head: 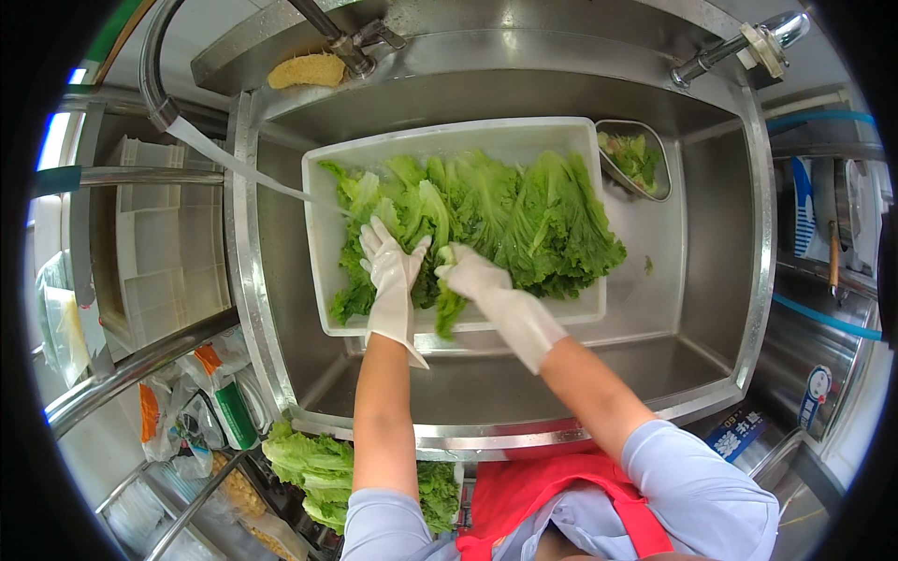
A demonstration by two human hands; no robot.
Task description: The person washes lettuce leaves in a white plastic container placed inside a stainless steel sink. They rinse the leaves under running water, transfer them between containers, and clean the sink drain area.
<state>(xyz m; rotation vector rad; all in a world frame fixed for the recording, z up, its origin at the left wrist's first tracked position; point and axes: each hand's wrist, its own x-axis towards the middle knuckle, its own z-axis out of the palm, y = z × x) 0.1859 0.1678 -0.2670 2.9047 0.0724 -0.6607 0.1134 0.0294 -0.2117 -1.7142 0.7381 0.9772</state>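
Observation:
A white plastic tub (456, 130) sits in a stainless steel sink, with green leaf lettuce (484, 203) spread across it. My left hand (389, 263), in a pale rubber glove, rests on the leaves at the tub's left half, fingers spread. Just to its right, my gloved right hand (477, 273) is blurred by motion. Its fingers are closed around a lettuce leaf (449, 312), whose frilly part hangs below the hand near the tub's front rim. Water from the curved faucet (163, 112) at upper left runs onto the leaves beside my left hand.
A metal strainer basket (649, 191) with lettuce scraps stands in the sink's far right corner. On the back ledge lies a yellow loofah sponge (306, 71). A second faucet (708, 59) is at upper right. More lettuce (316, 463) lies below the sink's front edge (505, 438).

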